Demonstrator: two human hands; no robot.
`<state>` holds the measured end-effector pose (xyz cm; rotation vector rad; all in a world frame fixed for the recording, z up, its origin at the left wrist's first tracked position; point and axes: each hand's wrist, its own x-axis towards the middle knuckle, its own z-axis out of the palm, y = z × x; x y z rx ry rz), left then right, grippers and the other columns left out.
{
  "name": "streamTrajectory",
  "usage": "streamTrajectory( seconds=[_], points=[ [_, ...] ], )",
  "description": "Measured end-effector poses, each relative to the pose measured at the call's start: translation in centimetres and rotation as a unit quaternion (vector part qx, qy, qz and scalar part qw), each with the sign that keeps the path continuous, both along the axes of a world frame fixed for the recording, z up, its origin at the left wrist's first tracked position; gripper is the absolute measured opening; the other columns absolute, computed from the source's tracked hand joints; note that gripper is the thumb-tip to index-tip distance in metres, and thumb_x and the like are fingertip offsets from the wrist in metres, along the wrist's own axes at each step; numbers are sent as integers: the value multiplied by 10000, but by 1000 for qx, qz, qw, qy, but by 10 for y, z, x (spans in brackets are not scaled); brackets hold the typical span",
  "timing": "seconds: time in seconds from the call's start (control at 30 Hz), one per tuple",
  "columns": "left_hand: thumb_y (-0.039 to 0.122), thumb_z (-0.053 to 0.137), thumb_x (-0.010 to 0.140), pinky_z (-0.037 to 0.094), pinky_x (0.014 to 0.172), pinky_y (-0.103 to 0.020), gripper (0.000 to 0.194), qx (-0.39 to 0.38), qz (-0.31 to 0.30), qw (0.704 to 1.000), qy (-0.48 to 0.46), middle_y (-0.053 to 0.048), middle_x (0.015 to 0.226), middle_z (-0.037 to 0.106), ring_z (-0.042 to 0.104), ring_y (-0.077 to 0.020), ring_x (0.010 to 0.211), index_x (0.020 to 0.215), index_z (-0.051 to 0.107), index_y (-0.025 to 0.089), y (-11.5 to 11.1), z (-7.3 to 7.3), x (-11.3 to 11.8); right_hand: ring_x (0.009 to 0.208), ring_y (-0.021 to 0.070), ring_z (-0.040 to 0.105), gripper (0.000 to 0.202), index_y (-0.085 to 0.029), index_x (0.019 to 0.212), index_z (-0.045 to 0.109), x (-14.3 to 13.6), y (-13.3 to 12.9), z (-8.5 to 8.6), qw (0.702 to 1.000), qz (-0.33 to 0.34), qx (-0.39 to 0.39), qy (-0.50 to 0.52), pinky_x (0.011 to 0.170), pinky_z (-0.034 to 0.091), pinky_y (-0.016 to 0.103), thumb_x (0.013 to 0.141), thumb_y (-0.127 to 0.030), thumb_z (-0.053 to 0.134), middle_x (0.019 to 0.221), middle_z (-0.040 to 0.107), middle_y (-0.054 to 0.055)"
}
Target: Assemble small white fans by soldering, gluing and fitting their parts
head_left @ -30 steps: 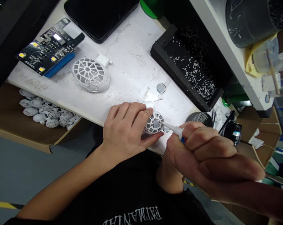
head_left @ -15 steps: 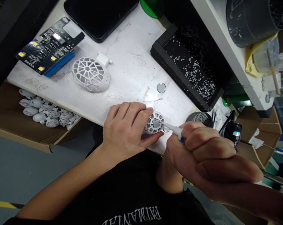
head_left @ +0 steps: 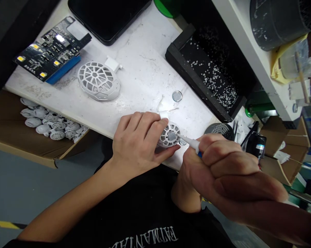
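Right hand [head_left: 227, 168] nearest, fingers curled tight, holding white nozzle [head_left: 191, 142]. Nozzle's long axis slants leftward and slightly away from body, tip at right edge of white shell [head_left: 168, 140]; contact unclear. Left hand [head_left: 140, 141] pinches shell on table [head_left: 145, 72] between thumb and forefinger, other fingers close together. Spoked face up; tab [head_left: 163, 114] points away from body. Beyond, metal disc [head_left: 177, 96].

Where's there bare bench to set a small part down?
Best patch: the bench top between the oval lattice shell, the phone and the black tray, with only smudges showing. A narrower one lies between the shell and the left hand. Crowded: by the round grille part, with metal discs, right hand and white-tipped tool.
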<state>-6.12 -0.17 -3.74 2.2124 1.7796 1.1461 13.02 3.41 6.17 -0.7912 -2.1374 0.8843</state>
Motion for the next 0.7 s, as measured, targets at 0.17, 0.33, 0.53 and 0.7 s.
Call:
streamTrajectory(
  seconds=[0.17,0.33,0.53,0.7],
  points=[
    [717,594,957,440,816,-444,597,0,0,1000,-2,-124,1108,747,662,-300,959,1197,692,178,0,0,0,514,102,598,477,-209,619,430,7,2,16,998,9,-9,-57,677,629,374,737,39,820,573,541,-93],
    [715,587,960,444,824,-447,591,-7,0,1000,-2,-120,1111,747,667,-300,965,1200,696,186,0,0,0,467,70,541,521,-191,586,397,-1,0,8,999,-19,28,-5,623,600,340,709,58,837,548,520,-113],
    [676,625,949,452,842,-463,561,-23,-9,1000,-12,-128,1146,742,674,-315,991,1233,688,196,-1,1,-1,493,100,546,553,-210,561,352,-2,-8,10,995,-54,-7,-84,660,630,369,830,-44,805,549,475,-74],
    [648,611,965,462,878,-483,521,-38,-14,999,-20,-130,1177,734,671,-330,1038,1256,675,220,-3,1,-2,472,123,502,552,-234,553,384,-7,-7,13,995,-78,-42,-50,568,620,349,924,-207,793,525,395,-51]
  ],
)
